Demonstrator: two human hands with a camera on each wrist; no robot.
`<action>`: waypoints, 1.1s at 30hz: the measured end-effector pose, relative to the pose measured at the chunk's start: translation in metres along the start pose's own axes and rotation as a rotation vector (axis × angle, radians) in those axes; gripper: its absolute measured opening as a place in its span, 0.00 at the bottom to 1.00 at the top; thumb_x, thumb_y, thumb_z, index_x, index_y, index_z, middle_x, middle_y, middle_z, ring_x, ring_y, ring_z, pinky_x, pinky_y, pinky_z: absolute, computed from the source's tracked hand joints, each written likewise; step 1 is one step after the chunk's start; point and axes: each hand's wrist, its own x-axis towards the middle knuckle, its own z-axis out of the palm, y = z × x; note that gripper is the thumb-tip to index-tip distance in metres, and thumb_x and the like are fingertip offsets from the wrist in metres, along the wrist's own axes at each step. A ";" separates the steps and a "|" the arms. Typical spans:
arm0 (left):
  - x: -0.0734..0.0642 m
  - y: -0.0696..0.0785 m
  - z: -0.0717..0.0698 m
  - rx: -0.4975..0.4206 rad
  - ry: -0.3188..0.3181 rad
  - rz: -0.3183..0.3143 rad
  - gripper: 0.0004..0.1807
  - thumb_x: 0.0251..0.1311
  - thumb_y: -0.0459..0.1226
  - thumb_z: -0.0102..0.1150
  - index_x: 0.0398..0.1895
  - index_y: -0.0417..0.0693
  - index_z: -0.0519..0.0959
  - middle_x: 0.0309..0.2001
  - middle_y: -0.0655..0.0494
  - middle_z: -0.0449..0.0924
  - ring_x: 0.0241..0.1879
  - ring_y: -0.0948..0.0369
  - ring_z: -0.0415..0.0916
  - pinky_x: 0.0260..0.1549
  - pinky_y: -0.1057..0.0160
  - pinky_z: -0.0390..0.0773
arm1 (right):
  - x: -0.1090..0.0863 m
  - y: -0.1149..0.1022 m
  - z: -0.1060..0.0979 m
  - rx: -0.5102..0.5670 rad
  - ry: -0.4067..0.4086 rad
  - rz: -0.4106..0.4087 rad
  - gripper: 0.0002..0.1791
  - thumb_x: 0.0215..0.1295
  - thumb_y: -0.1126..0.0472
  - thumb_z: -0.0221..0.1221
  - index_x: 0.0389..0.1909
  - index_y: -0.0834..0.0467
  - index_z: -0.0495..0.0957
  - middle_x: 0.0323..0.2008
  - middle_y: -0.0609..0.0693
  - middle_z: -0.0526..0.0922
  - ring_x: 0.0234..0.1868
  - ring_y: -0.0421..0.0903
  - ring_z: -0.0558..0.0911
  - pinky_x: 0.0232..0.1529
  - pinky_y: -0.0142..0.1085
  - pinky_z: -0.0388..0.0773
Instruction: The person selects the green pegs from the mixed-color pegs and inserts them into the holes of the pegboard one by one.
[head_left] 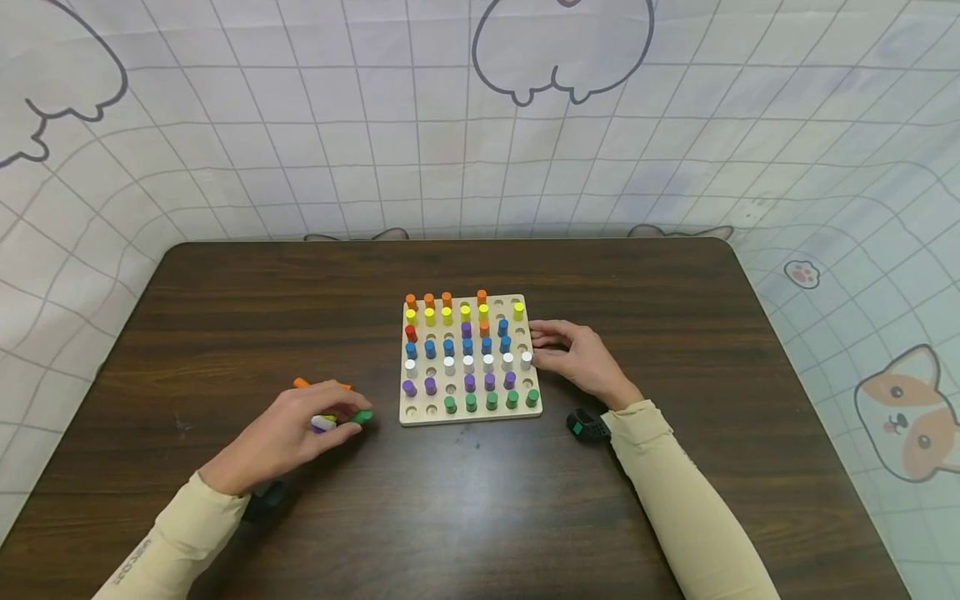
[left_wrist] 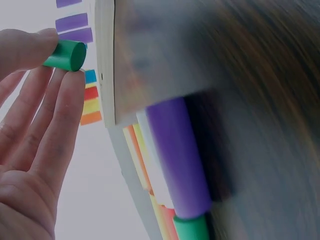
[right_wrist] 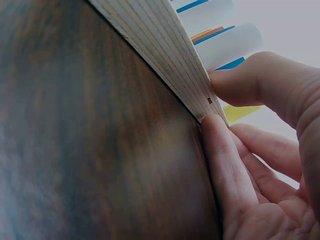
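Note:
My left hand (head_left: 300, 421) pinches a green peg (left_wrist: 69, 55) between thumb and fingertips, just left of the wooden pegboard (head_left: 422, 400). Under and beside this hand lie loose pegs, among them an orange peg (head_left: 301, 383), a white peg (head_left: 324, 422) and a purple peg (left_wrist: 177, 155). At the board's right side, my right hand (head_left: 585, 364) rests its thumb and extended fingers against the edge. The right wrist view shows the thumb at the upper rim and a fingertip on the layered side. Rows of orange, yellow, blue, white, purple and green pegs stand in the board, with some bare holes.
The board lies flat on a dark wood-grain table (head_left: 480, 508). A black wrist device (head_left: 587, 426) sits at the right cuff, low over the tabletop. Behind the table hangs a white grid-patterned cloth (head_left: 420, 167) with cartoon animals.

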 end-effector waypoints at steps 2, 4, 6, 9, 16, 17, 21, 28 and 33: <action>0.002 0.002 0.000 -0.003 -0.007 -0.009 0.20 0.55 0.28 0.75 0.48 0.56 0.84 0.41 0.68 0.85 0.39 0.73 0.85 0.39 0.65 0.90 | 0.000 0.000 0.000 -0.001 0.001 0.002 0.32 0.65 0.54 0.68 0.70 0.54 0.74 0.63 0.53 0.82 0.61 0.50 0.83 0.66 0.50 0.81; 0.004 0.004 0.001 -0.012 -0.016 -0.019 0.20 0.55 0.29 0.75 0.48 0.56 0.84 0.41 0.68 0.85 0.39 0.74 0.84 0.39 0.64 0.90 | 0.001 0.000 0.000 -0.003 0.001 0.000 0.32 0.65 0.53 0.68 0.70 0.54 0.74 0.64 0.53 0.82 0.61 0.50 0.83 0.65 0.49 0.82; 0.006 0.005 0.002 -0.022 -0.021 -0.026 0.20 0.56 0.29 0.75 0.49 0.56 0.84 0.42 0.67 0.85 0.39 0.75 0.83 0.39 0.64 0.89 | 0.001 -0.001 0.000 0.005 0.003 0.003 0.33 0.65 0.53 0.68 0.70 0.54 0.74 0.64 0.53 0.82 0.61 0.50 0.83 0.65 0.49 0.82; 0.008 0.007 0.004 -0.033 -0.016 -0.033 0.19 0.56 0.30 0.75 0.49 0.56 0.84 0.43 0.67 0.85 0.39 0.74 0.84 0.40 0.63 0.90 | 0.001 -0.002 -0.001 0.012 0.001 0.002 0.33 0.65 0.53 0.69 0.70 0.54 0.74 0.64 0.53 0.82 0.61 0.51 0.83 0.66 0.52 0.81; 0.014 0.010 0.011 -0.060 0.000 -0.062 0.20 0.56 0.31 0.76 0.49 0.56 0.83 0.43 0.66 0.85 0.40 0.71 0.86 0.42 0.60 0.90 | 0.002 0.000 -0.001 0.018 -0.004 0.003 0.33 0.65 0.53 0.69 0.70 0.53 0.74 0.64 0.53 0.82 0.61 0.51 0.83 0.67 0.52 0.80; 0.015 0.010 0.012 -0.071 0.004 -0.060 0.20 0.56 0.30 0.76 0.49 0.56 0.83 0.43 0.66 0.85 0.40 0.70 0.87 0.42 0.60 0.90 | 0.002 0.001 -0.001 0.020 -0.004 0.000 0.33 0.65 0.53 0.69 0.70 0.53 0.74 0.64 0.53 0.82 0.61 0.51 0.83 0.66 0.52 0.81; 0.019 0.013 0.018 -0.115 0.016 -0.052 0.19 0.55 0.29 0.76 0.49 0.52 0.83 0.44 0.64 0.86 0.41 0.69 0.87 0.43 0.61 0.90 | 0.002 0.002 -0.001 0.022 -0.004 -0.019 0.32 0.65 0.54 0.68 0.70 0.53 0.74 0.64 0.54 0.82 0.61 0.51 0.83 0.65 0.51 0.81; 0.028 0.017 0.025 -0.133 0.023 -0.050 0.19 0.56 0.30 0.75 0.49 0.53 0.82 0.45 0.63 0.86 0.41 0.68 0.88 0.45 0.66 0.89 | 0.002 0.004 0.000 0.020 -0.004 -0.022 0.32 0.66 0.53 0.69 0.70 0.53 0.74 0.64 0.53 0.82 0.61 0.51 0.83 0.65 0.51 0.81; 0.032 0.021 0.030 -0.136 0.028 -0.065 0.19 0.57 0.30 0.75 0.49 0.53 0.82 0.45 0.63 0.86 0.42 0.67 0.88 0.44 0.65 0.89 | 0.003 0.004 0.000 0.020 -0.004 -0.023 0.32 0.65 0.53 0.69 0.70 0.53 0.75 0.64 0.53 0.82 0.61 0.51 0.83 0.64 0.51 0.82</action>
